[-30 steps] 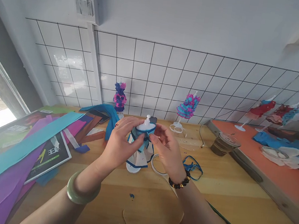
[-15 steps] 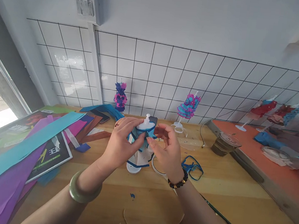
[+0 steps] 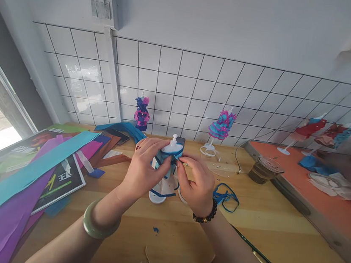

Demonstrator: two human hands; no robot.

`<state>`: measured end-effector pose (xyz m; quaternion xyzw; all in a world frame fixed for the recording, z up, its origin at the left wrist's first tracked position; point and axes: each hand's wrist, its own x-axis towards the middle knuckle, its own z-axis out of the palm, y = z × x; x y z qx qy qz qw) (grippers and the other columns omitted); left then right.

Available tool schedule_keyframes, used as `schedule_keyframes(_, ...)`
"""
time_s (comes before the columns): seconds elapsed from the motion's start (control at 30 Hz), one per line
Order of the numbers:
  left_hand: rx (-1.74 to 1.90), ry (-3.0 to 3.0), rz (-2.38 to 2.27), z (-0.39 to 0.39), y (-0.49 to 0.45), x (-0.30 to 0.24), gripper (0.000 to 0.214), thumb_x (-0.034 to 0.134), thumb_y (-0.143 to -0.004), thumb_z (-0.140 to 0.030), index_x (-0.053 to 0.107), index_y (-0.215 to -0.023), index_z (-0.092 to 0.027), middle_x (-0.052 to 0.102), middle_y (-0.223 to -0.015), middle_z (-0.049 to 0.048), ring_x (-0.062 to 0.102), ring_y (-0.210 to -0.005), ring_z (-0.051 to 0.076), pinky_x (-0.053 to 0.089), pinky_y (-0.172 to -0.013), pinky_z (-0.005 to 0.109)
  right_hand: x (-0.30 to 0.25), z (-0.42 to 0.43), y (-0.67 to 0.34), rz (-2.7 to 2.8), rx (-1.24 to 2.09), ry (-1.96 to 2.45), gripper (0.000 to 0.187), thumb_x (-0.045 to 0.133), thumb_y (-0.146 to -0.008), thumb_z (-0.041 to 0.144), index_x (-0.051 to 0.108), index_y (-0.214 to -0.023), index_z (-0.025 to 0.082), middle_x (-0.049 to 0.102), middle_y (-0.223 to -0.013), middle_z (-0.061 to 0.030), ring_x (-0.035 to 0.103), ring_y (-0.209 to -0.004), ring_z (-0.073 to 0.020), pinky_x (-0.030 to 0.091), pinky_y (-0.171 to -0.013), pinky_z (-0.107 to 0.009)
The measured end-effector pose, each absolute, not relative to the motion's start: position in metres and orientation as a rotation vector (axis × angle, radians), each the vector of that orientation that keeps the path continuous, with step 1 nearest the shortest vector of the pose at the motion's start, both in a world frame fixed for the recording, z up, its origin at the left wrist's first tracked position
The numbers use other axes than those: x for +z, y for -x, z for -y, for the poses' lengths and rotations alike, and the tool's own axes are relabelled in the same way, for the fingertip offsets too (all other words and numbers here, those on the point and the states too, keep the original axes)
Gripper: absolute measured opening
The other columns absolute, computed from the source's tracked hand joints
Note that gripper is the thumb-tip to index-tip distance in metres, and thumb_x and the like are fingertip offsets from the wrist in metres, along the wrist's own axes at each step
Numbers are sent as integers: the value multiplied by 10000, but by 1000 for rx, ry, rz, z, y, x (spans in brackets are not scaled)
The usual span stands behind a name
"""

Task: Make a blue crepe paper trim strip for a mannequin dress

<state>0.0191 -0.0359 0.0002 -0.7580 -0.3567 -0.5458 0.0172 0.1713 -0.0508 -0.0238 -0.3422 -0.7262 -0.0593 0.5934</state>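
Observation:
A miniature white dress form (image 3: 172, 148) stands on a round white base (image 3: 157, 197) in the middle of the table, dressed in blue and white paper with dark blue edging. My left hand (image 3: 144, 167) is wrapped around its left side, thumb pressed on the front of the bodice. My right hand (image 3: 198, 184) pinches the end of a blue strip (image 3: 177, 157) at the form's right side, thumb and index finger together. The fingers hide part of the bodice. Tangled blue strips (image 3: 226, 197) lie to the right of my right hand.
Coloured paper sheets (image 3: 34, 176) and magazines (image 3: 62, 183) cover the left side. Two small dressed forms (image 3: 141, 114) (image 3: 222, 125) stand by the wall. A plastic cup (image 3: 265, 170) stands at right beside an orange surface (image 3: 301, 198). A green-handled tool (image 3: 257, 250) lies near my right forearm.
My right hand has closed its thumb and index finger on the blue strip, moving slightly in toward the form. My left hand keeps its hold.

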Motion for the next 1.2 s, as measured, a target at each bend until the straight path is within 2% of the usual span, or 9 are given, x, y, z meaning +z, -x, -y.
schedule_keyframes(0.2, -1694, 2329, 1071, 36, -20, -1, 316, 568, -756, -149, 555, -1067, -206, 641, -1012, 51, 571, -955, 203, 435, -861, 381, -22, 51, -170, 1643, -276, 807, 190, 548, -789, 92, 599, -922, 218, 603, -906, -76, 580, -852, -200, 488, -735, -371)
schedule_keyframes(0.67, -1676, 2311, 1039, 36, -24, -2, 341, 552, -773, -146, 553, -1107, -215, 645, -1023, 48, 579, -935, 197, 429, -865, 387, -22, 53, -166, 1636, -188, 839, 178, 521, -813, 88, 592, -931, 200, 606, -875, -65, 567, -830, -186, 470, -722, -357)
schedule_keyframes(1.03, -1702, 2302, 1039, 35, -22, -4, 338, 566, -772, -148, 558, -1103, -218, 647, -1032, 41, 582, -935, 186, 435, -887, 391, -24, 53, -163, 1663, -131, 777, 270, 497, -814, 67, 613, -1006, 216, 623, -913, -71, 572, -848, -192, 479, -725, -370)
schedule_keyframes(1.2, -1710, 2333, 1096, 36, -21, -2, 346, 561, -774, -146, 558, -1114, -211, 636, -1058, 51, 566, -988, 196, 446, -889, 389, -29, 50, -165, 1695, -213, 754, 324, 507, -800, 59, 603, -1063, 224, 610, -929, -73, 569, -845, -190, 471, -704, -364)
